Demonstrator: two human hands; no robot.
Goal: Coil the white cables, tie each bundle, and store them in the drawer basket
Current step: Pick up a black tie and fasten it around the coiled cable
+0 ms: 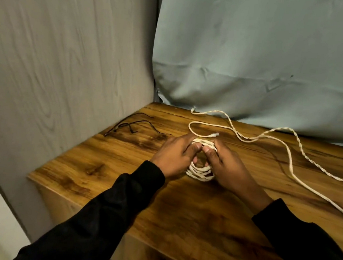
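A coiled bundle of white cable (200,172) lies on the wooden table (200,216) between my hands. My left hand (174,155) grips the coil's left side, thumb pressed on its top strands. My right hand (227,166) grips its right side, thumb also on the top. A loose white end with a clear plug (213,134) curves out just behind the coil. A second, twisted white cable (289,162) trails uncoiled across the right half of the table and off its right edge. No drawer basket is in view.
Thin black ties (133,126) lie on the table's far left corner by a grey wood-grain panel (68,57). A pale blue cloth (257,54) hangs behind the table. The table's front-left edge (36,179) drops off close to my left sleeve.
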